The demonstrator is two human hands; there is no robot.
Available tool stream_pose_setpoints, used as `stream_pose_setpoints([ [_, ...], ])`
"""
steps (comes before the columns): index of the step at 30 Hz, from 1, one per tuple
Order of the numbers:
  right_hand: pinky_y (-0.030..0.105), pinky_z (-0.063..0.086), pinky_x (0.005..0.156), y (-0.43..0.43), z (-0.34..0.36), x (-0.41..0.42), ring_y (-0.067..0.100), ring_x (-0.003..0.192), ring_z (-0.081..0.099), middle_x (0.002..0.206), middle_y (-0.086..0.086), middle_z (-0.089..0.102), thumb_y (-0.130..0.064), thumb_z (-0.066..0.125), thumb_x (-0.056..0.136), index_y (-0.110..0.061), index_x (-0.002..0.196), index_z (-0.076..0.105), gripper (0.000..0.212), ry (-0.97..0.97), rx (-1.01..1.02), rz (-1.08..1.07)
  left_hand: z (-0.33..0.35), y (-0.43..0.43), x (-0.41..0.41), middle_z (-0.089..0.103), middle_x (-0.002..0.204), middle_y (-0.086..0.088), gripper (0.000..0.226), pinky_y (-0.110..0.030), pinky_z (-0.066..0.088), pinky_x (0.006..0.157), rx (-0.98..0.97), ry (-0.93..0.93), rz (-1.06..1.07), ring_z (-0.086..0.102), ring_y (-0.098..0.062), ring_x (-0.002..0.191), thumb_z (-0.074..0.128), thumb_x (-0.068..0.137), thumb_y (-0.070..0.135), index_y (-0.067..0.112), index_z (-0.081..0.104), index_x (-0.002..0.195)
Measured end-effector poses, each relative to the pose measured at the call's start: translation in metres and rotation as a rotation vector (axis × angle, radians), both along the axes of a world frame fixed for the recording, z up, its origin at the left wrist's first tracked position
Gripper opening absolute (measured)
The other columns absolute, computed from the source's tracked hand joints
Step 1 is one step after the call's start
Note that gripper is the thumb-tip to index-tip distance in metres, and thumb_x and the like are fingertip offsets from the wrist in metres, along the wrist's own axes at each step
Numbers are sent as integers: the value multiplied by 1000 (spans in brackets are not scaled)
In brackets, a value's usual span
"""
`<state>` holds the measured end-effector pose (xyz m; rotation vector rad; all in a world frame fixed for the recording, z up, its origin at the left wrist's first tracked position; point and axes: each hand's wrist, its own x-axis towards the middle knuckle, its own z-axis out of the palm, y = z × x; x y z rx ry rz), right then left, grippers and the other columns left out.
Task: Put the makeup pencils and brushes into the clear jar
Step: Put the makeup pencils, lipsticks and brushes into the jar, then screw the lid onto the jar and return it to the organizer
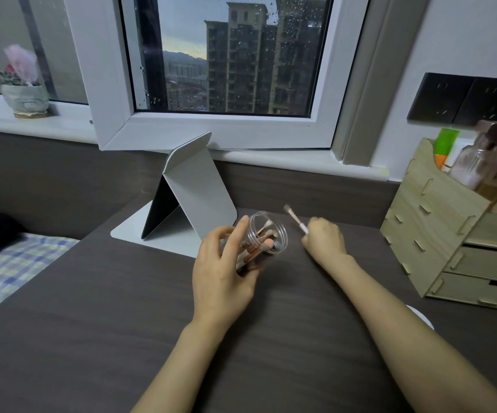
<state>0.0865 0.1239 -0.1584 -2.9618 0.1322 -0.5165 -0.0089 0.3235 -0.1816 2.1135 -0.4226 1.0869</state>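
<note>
Your left hand (pixel 223 263) grips the clear jar (pixel 263 238) at centre frame, tilted with its mouth toward the upper right, several brushes and pencils (pixel 260 241) already inside. Just right of it, your right hand (pixel 324 235) is clenched around a white-handled brush (pixel 296 219), bristles pointing up-left, above the dark table (pixel 122 323).

Jar (pixel 266 234) tilted, mouth toward the window, held in left hand (pixel 222 272) at mid-desk (pixel 92 338), toward the back edge. Brushes (pixel 260 241) inside jar. Right hand (pixel 324 236) just right of the jar mouth, gripping one brush (pixel 295 218), bristle end pointing up and back-left. Folding stand (pixel 187 192) behind-left of jar, at back edge. Drawer organiser (pixel 455 242) at back right corner; bottles in its top, probably upright.
</note>
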Motion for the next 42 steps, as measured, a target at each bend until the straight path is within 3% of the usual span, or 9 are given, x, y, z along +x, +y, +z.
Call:
stream_pose_setpoints([
  [5,29,53,52,5,63,-67,16,53,65,68,12,59,5,56,81,-13,78,47,20,-484,1137,269,0,-1,-3,56,109,-9,87,-29,45,73,6,2,-7,52,-20,93,84,58,19,24,41,133],
  [7,22,56,51,12,81,-95,9,51,66,69,14,60,9,54,85,-11,80,48,22,-497,1325,476,1,-3,-3,56,109,-9,87,-29,45,73,8,-4,-15,54,-22,93,84,58,19,24,41,133],
  [12,15,54,63,33,70,-115,-1,67,66,78,0,67,0,58,87,-15,84,63,16,-359,1145,563,0,-5,-9,55,110,-8,83,-28,45,72,35,-37,-39,52,-19,94,82,60,19,22,43,133],
  [17,10,35,83,43,43,-112,10,96,49,96,-5,63,-28,63,83,-22,93,73,16,-342,495,487,0,-6,-11,56,108,-7,83,-27,46,71,19,-34,-75,53,-18,93,81,59,19,22,43,133],
  [22,1,29,88,49,45,-116,7,105,46,106,-8,59,-41,50,84,-25,101,69,31,-258,630,554,1,-7,-12,55,109,-6,84,-26,45,70,-8,-16,-85,51,-16,93,77,58,23,23,41,133],
  [25,15,37,85,41,48,-119,8,96,53,96,-13,62,-40,49,82,-23,94,69,29,-367,727,526,1,-7,-11,53,110,-3,86,-25,43,72,-33,0,-82,51,-16,93,77,55,23,24,40,133],
  [29,32,40,92,-9,39,-129,20,101,56,106,-2,65,-28,61,86,-18,102,68,20,-273,397,232,2,-8,-13,56,110,-8,87,-24,40,73,-53,6,-86,50,-15,95,77,53,25,26,40,132],
  [35,40,35,108,-88,3,-161,29,132,37,142,8,40,-54,63,75,-28,142,29,80,377,140,-111,2,-10,-14,52,110,-5,85,-26,42,73,-38,-6,-99,50,-16,94,77,55,25,24,41,132],
  [42,36,36,105,-101,-12,-175,27,128,42,137,7,50,-43,66,78,-24,138,38,69,273,243,-70,5,-16,-21,55,110,-10,95,-18,38,79,-83,52,-122,50,-11,97,86,52,16,20,39,135],
])
